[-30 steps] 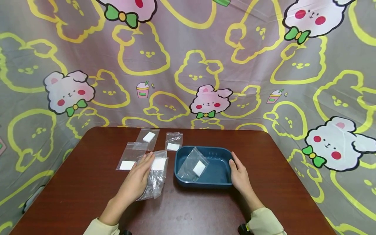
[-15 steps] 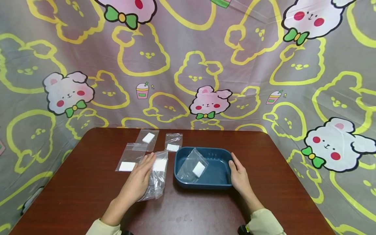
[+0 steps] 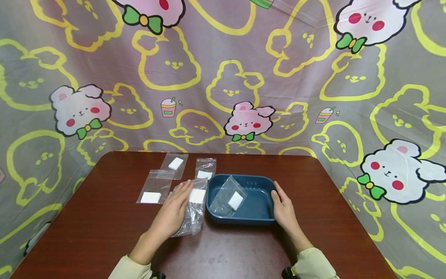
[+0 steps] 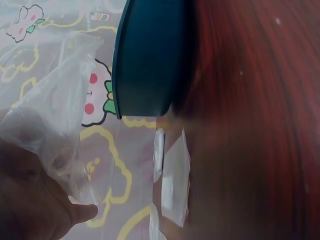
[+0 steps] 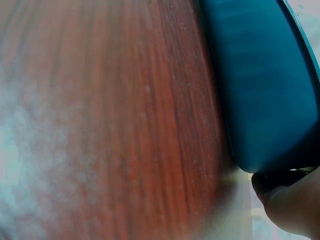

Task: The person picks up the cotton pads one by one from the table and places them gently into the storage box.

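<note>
In the head view, my left hand [image 3: 170, 211] holds a clear plastic bag [image 3: 196, 219] with a white block [image 3: 197, 196] inside, just left of a dark blue tray [image 3: 259, 201]. The left wrist view shows this bag [image 4: 55, 105] raised above the table, its far side partly behind my fingers. My right hand [image 3: 285, 211] grips the tray's right end, thumb at the rim and fingers along the outer wall. Inside the tray, toward its left, lies another clear bag [image 3: 221, 201] with a white block [image 3: 235, 200].
Several more bagged white blocks lie at the back left: a front bag [image 3: 153, 184], a far bag [image 3: 179, 170] overlapping it, and a small bag [image 3: 206, 164] behind the tray. A patterned curtain [image 3: 251, 77] rises behind the brown table [image 3: 223, 255].
My left hand has moved slightly right with the bag, bringing it close to the tray's left end. The right hand and tray have stayed in place.
</note>
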Action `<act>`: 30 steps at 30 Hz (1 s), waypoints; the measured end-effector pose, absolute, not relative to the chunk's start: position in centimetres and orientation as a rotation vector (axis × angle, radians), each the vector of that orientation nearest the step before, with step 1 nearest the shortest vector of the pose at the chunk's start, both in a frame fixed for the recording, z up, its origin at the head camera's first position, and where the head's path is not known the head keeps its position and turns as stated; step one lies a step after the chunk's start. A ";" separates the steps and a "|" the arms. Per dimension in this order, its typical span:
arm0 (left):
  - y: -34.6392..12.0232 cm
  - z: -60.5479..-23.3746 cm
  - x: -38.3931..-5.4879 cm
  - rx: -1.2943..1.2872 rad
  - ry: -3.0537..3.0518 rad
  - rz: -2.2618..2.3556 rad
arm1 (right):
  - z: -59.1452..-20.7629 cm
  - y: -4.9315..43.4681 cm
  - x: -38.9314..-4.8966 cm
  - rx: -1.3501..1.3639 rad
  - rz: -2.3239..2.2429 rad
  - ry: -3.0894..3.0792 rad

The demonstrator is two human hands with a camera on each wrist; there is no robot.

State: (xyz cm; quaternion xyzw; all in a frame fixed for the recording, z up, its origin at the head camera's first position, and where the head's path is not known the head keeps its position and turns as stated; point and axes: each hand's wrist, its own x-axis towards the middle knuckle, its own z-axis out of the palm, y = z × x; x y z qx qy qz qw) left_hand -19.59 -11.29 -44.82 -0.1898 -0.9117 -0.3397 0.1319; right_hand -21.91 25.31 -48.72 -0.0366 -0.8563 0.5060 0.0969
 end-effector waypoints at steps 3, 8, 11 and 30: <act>-10.7 -44.7 -19.9 -0.562 -2.652 -0.984 | -48.7 25.3 -21.9 -0.106 1.489 -2.534; -9.5 -44.6 -20.4 -0.586 -2.665 -0.982 | -48.7 25.2 -22.0 -0.114 1.483 -2.518; -8.6 -44.5 -20.7 -0.608 -2.669 -0.999 | -48.8 25.1 -22.1 -0.123 1.483 -2.515; -3.0 -43.8 -22.4 -0.786 -2.679 -1.018 | -48.7 25.0 -21.9 -0.113 1.476 -2.515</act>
